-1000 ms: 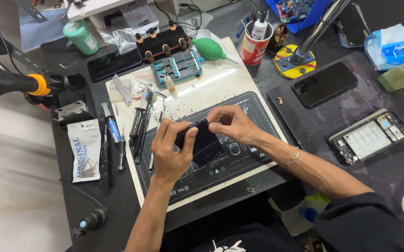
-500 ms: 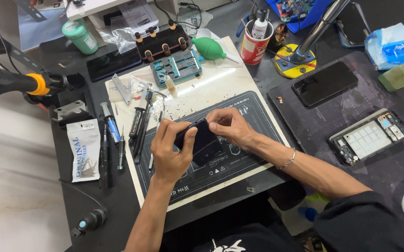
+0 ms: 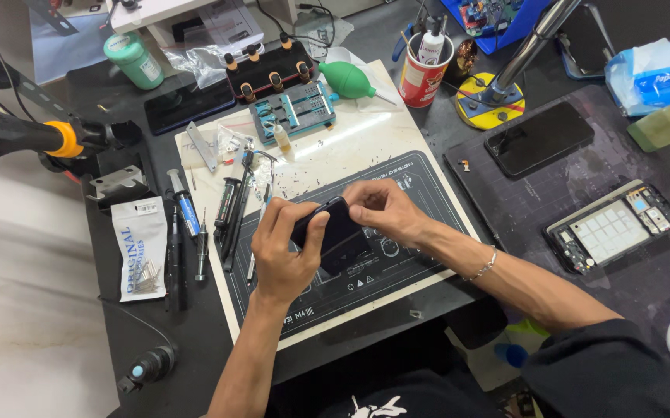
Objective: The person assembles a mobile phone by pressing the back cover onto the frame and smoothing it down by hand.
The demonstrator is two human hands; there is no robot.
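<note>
A black smartphone (image 3: pixel 333 231) is held tilted above a dark work mat (image 3: pixel 397 271) in the middle of the bench. My left hand (image 3: pixel 284 251) grips its left side, thumb on top. My right hand (image 3: pixel 381 210) pinches the phone's upper right edge with its fingertips. The phone's lower part is hidden behind my left fingers. A silver bracelet sits on my right wrist.
Screwdrivers and tweezers (image 3: pixel 219 224) lie left of the mat beside a white parts bag (image 3: pixel 140 255). Behind are a black clamp fixture (image 3: pixel 269 73), green air blower (image 3: pixel 350 80) and red tool cup (image 3: pixel 424 73). On the right lie a dark phone (image 3: pixel 540 139) and an opened phone (image 3: pixel 613 228).
The phone has been lifted and tilted a little more between both hands. The hands stay in the same place over the mat.
</note>
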